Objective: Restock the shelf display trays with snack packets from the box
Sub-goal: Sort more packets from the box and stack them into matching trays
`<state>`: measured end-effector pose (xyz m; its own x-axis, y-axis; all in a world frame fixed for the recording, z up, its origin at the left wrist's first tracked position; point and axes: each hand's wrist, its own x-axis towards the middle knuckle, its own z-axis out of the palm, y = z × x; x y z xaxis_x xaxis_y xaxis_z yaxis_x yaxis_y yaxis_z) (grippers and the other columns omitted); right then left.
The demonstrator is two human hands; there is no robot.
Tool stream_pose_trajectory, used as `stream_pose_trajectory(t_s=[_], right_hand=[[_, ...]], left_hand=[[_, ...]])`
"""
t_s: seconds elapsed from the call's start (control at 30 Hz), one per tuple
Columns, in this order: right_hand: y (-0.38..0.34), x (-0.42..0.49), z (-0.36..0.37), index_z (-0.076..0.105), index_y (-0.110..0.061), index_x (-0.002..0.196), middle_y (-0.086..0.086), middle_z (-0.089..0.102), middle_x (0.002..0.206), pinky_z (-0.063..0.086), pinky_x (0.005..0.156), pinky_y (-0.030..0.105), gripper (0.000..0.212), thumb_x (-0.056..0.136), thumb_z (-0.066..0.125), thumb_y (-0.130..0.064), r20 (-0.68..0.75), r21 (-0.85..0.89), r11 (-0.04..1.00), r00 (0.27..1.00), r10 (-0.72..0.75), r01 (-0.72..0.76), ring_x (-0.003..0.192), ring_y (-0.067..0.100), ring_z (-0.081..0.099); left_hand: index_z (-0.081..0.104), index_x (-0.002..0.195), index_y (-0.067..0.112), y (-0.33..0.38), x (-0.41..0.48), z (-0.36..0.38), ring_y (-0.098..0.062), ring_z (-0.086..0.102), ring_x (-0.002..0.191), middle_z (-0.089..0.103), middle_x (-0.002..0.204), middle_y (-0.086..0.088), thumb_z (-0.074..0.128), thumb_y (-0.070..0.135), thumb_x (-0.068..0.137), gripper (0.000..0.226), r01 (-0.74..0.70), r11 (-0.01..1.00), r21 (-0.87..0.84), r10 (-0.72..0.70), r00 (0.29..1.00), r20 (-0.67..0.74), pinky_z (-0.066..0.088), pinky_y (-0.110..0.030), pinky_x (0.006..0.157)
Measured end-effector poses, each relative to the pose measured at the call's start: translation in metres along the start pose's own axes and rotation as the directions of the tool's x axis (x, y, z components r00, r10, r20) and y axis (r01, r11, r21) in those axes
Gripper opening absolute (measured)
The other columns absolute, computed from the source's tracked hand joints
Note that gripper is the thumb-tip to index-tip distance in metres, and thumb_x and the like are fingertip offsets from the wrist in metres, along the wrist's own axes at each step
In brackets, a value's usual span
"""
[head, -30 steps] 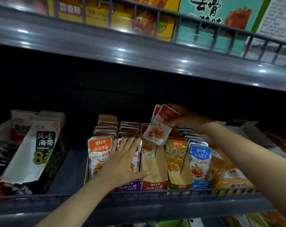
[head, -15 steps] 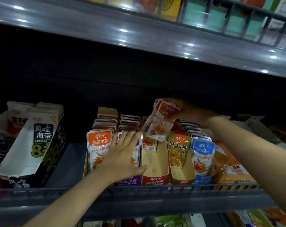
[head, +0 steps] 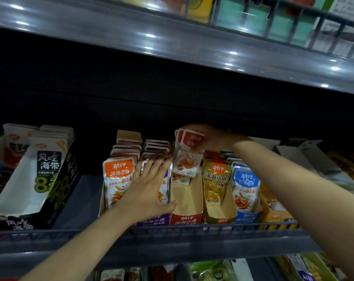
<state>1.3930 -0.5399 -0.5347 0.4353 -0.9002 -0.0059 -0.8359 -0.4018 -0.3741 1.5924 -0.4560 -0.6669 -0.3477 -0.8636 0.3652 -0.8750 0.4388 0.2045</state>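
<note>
- Red packets (head: 187,159) are the story; the right hand (head: 214,138) pinches a small stack of them by the top edge, thumb on the front face, fingers curled behind.
- One second back, that stack hangs tilted, its lower corner swinging out toward the gold packet (head: 215,179); now it stands nearly upright and sits further back, squarely over the red tray (head: 187,199).
- Its bottom edge overlaps the few red ones already standing at the rear of that tray; touching them or just above them, I cannot tell.
- Left hand (head: 149,189) has not budged; fingers straight and spread, palm flat on the purple packets (head: 166,187), gripping nothing, just pressing that row back beside the orange packet (head: 118,179).
- My read: the stack is lined up, and lowering it into the tray is the step in hand; the steadying left hand keeps the neighbouring row from toppling into the gap.
- Front half of the red tray shows bare cardboard, so I judge there is plenty left to fill; the blue packet (head: 246,183) fronts its own row further right; the supply box does not show from here.
</note>
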Motion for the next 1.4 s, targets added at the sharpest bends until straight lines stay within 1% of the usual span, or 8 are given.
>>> stream_pose_trajectory(t_s=[0.1,0.27,0.4,0.67,0.8,0.9,1.2,1.4], right_hand=[[-0.002,0.009,0.019,0.035,-0.029,0.143,0.001,0.046,0.14,0.043,0.1,0.033,0.07,0.083,0.069,-0.015,0.044,-0.096,0.995,0.999,-0.017,0.022,0.128,0.021,0.045],[0.01,0.008,0.032,0.041,-0.026,0.139,0.0,0.048,0.137,0.036,0.099,0.029,0.065,0.082,0.071,-0.03,-0.069,-0.186,0.983,0.998,-0.008,-0.005,0.127,0.02,0.044],[0.016,0.011,0.043,0.047,-0.031,0.136,0.0,0.049,0.134,0.035,0.105,0.035,0.06,0.081,0.07,-0.037,-0.107,-0.239,0.971,0.993,-0.048,0.022,0.126,0.021,0.043],[0.017,0.013,0.048,0.047,-0.03,0.135,-0.003,0.05,0.136,0.041,0.105,0.039,0.062,0.079,0.073,-0.034,-0.09,-0.138,0.99,0.995,-0.042,0.03,0.124,0.019,0.047],[0.016,0.008,0.047,0.041,-0.032,0.138,-0.003,0.046,0.138,0.037,0.107,0.044,0.074,0.073,0.076,-0.044,-0.082,-0.19,0.982,0.997,-0.014,-0.002,0.128,0.021,0.042],[0.011,0.001,0.042,0.043,-0.03,0.136,-0.003,0.045,0.135,0.037,0.106,0.04,0.07,0.075,0.075,-0.043,-0.113,-0.254,0.967,0.992,-0.053,0.023,0.126,0.019,0.042],[0.0,-0.067,0.027,0.038,-0.029,0.141,-0.005,0.044,0.143,0.036,0.103,0.024,0.065,0.084,0.065,-0.044,-0.112,-0.132,0.991,0.993,-0.046,0.031,0.128,0.013,0.044],[-0.008,-0.136,0.038,0.031,-0.033,0.145,-0.004,0.032,0.152,0.028,0.113,0.032,0.071,0.084,0.062,-0.052,-0.124,-0.163,0.987,0.992,-0.028,0.008,0.139,0.015,0.031]], left_hand=[[-0.027,0.143,0.031,0.0,0.0,0.001,-0.007,-0.024,0.139,-0.017,0.156,0.008,0.05,0.07,0.078,0.108,0.0,1.0,-0.004,0.0,1.0,0.002,-0.023,-0.033,0.11],[-0.027,0.142,0.03,-0.001,0.0,0.002,-0.005,-0.028,0.136,-0.018,0.157,0.007,0.05,0.069,0.078,0.107,-0.008,1.0,-0.015,0.008,1.0,-0.001,-0.023,-0.033,0.11],[-0.025,0.143,0.03,-0.002,0.001,0.002,-0.008,-0.025,0.14,-0.017,0.157,0.007,0.05,0.069,0.078,0.107,-0.01,1.0,-0.018,0.01,1.0,0.005,-0.022,-0.035,0.112],[-0.034,0.133,0.033,-0.002,0.001,0.0,-0.003,-0.03,0.131,-0.015,0.157,0.008,0.023,0.082,0.064,0.103,-0.013,1.0,0.026,0.013,0.999,0.031,-0.024,-0.034,0.109],[-0.029,0.14,0.031,-0.003,0.001,0.002,-0.006,-0.025,0.136,-0.012,0.158,0.006,0.023,0.084,0.064,0.106,-0.015,0.999,0.029,0.014,1.0,0.028,-0.022,-0.036,0.11],[-0.017,0.147,0.028,-0.002,0.001,-0.001,-0.011,-0.016,0.143,-0.007,0.158,0.004,0.027,0.089,0.065,0.112,-0.021,0.999,0.034,0.02,1.0,0.015,-0.023,-0.035,0.109],[-0.008,0.15,0.025,0.018,-0.008,-0.034,-0.015,-0.008,0.146,-0.003,0.159,0.003,0.033,0.083,0.071,0.106,-0.006,0.999,0.042,0.005,1.0,0.024,-0.017,-0.038,0.114],[-0.005,0.151,0.027,0.04,-0.048,-0.056,-0.012,-0.006,0.146,-0.001,0.159,0.007,0.024,0.086,0.066,0.107,-0.025,1.0,0.019,0.024,0.999,0.048,-0.011,-0.034,0.116]])
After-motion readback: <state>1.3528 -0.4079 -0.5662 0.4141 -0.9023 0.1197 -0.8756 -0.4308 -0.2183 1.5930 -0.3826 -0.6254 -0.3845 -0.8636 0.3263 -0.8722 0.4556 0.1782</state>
